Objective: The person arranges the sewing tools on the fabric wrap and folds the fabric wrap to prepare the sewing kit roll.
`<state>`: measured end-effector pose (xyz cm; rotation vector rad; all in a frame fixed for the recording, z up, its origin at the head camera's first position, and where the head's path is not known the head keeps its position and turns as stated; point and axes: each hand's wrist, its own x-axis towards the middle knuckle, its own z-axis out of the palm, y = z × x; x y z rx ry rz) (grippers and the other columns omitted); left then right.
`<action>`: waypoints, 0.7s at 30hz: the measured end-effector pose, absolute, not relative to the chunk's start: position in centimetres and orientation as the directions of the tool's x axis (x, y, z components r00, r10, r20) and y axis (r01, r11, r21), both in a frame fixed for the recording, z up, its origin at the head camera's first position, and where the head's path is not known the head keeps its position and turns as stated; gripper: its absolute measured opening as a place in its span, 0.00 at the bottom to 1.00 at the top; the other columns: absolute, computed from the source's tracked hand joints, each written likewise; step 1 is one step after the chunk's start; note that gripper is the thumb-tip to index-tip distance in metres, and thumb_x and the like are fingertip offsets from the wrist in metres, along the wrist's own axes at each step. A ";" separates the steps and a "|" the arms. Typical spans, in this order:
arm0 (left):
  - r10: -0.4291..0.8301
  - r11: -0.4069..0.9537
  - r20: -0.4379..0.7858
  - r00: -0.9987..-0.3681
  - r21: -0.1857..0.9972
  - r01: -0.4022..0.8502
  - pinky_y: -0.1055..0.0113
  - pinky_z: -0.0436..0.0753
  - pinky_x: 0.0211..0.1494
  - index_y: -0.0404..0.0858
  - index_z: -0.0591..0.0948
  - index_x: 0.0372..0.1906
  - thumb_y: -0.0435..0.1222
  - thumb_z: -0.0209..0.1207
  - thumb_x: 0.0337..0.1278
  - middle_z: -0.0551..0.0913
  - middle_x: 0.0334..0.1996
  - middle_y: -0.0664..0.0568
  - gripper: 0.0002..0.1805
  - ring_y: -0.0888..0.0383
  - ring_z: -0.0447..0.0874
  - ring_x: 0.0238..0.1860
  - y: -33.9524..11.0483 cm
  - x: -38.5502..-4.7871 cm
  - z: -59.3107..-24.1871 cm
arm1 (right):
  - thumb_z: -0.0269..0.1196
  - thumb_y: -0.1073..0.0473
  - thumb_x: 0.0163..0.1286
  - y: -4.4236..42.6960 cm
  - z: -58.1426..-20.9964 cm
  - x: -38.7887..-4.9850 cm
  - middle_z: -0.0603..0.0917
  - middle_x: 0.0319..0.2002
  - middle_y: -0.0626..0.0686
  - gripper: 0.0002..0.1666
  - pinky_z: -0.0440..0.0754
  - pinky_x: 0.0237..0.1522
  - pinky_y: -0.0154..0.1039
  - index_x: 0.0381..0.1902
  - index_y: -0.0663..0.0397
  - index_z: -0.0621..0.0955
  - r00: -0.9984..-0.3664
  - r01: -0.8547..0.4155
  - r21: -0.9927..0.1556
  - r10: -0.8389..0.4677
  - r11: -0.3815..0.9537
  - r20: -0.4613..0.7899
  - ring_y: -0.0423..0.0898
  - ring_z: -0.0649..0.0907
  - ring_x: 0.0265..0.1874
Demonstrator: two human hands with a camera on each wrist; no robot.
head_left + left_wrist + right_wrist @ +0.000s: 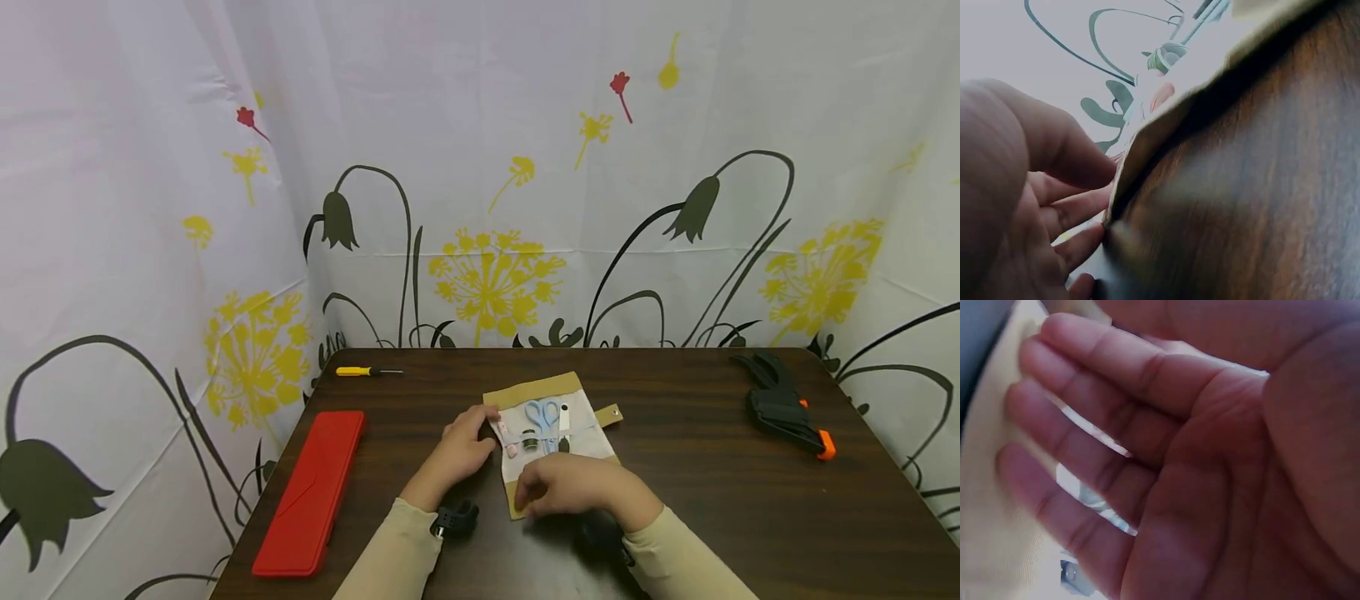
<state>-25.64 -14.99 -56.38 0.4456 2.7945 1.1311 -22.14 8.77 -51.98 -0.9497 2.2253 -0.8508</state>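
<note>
An unfolded tan and white fabric sewing kit lies on the table. Its elastic band holds light blue scissors, a dark thread spool and other small items. Against the kit's left edge rest the fingers of my left hand, with the thumb beside that edge in the left wrist view. My right hand is over the kit's near end; its fingertips touch the tan border, fingers nearly straight in the right wrist view. A tan strap with a snap sticks out to the right.
On the left of the dark wooden table is a red case. A yellow-handled screwdriver lies at the far left. At the right sits a black clamp with orange pads. A flower-printed curtain hangs behind.
</note>
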 end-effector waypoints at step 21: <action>0.400 0.845 -0.065 -0.914 0.412 0.340 0.53 0.66 0.49 0.41 0.83 0.57 0.47 0.78 0.60 0.88 0.48 0.49 0.25 0.52 0.77 0.44 -13.9 -24.3 -55.4 | 0.89 0.54 0.45 15.3 -53.2 -25.6 0.71 0.37 0.49 0.28 0.69 0.41 0.44 0.29 0.44 0.77 -0.875 -0.342 -0.414 -0.447 0.843 -0.187 0.49 0.69 0.40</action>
